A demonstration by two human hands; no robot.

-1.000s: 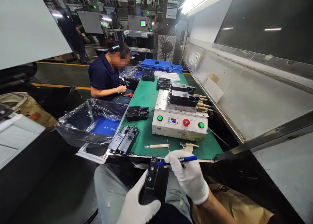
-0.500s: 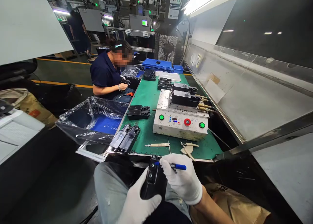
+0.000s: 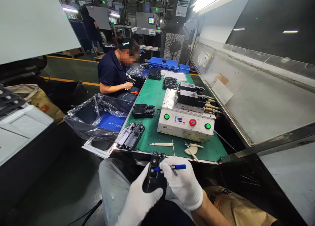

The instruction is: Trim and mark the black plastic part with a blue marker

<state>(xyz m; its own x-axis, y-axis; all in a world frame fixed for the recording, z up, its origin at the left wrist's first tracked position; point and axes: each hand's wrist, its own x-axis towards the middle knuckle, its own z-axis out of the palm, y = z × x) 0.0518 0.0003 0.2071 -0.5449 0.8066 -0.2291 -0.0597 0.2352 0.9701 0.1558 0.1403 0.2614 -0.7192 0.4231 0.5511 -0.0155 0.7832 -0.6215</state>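
My left hand (image 3: pixel 137 203), in a white glove, grips a black plastic part (image 3: pixel 154 175) from below, over my lap. My right hand (image 3: pixel 183 183), also gloved, holds a blue pen (image 3: pixel 172 167) with its tip against the upper end of that part. Both hands sit just in front of the near edge of the green table (image 3: pixel 150 98).
A white control box (image 3: pixel 185 122) with green and red buttons stands on the table. Black parts (image 3: pixel 130 135) lie at the near left corner, another pair (image 3: pixel 143 110) farther back. A plastic-lined bin (image 3: pixel 98 119) stands to the left. A seated person (image 3: pixel 115 71) works beyond it. Small tools (image 3: pixel 162 144) lie nearby.
My right hand has shifted left and down with the pen, its tip now on the part. The view has shifted slightly.
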